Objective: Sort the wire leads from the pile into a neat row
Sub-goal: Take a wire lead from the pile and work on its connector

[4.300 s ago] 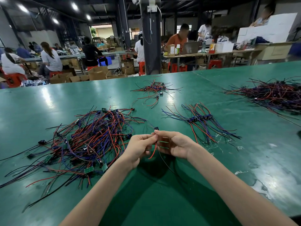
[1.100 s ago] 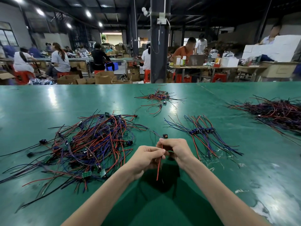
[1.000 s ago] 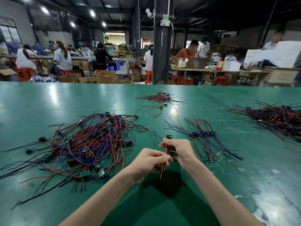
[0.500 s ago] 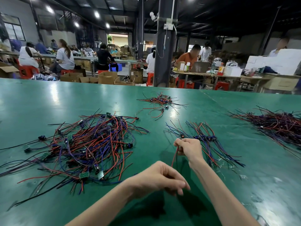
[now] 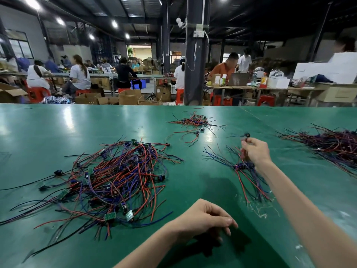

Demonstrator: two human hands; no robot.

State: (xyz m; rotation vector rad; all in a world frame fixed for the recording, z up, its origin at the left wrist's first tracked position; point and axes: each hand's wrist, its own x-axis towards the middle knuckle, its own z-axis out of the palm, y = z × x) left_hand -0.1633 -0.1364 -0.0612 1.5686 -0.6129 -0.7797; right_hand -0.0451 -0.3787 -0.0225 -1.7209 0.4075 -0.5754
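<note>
A tangled pile of red, blue and black wire leads [image 5: 116, 176] lies on the green table [image 5: 202, 171] at the left. To its right a short row of sorted leads [image 5: 243, 169] lies with the dark connectors side by side. My right hand [image 5: 256, 150] hovers over the far end of that row and pinches one wire lead [image 5: 246, 135], its black connector sticking up above my fingers. My left hand [image 5: 204, 219] hangs near the front edge with loosely curled fingers and holds nothing.
A small heap of leads [image 5: 193, 121] lies farther back in the middle, and a large dark bundle [image 5: 332, 144] spreads at the right edge. Beyond the table stand a dark pillar [image 5: 195, 55], cardboard boxes, red stools and seated people at other benches.
My hands have parted. The right hand has carried the lead away to the right, over the sorted row. The left hand let go of the wire and dropped toward the front edge.
</note>
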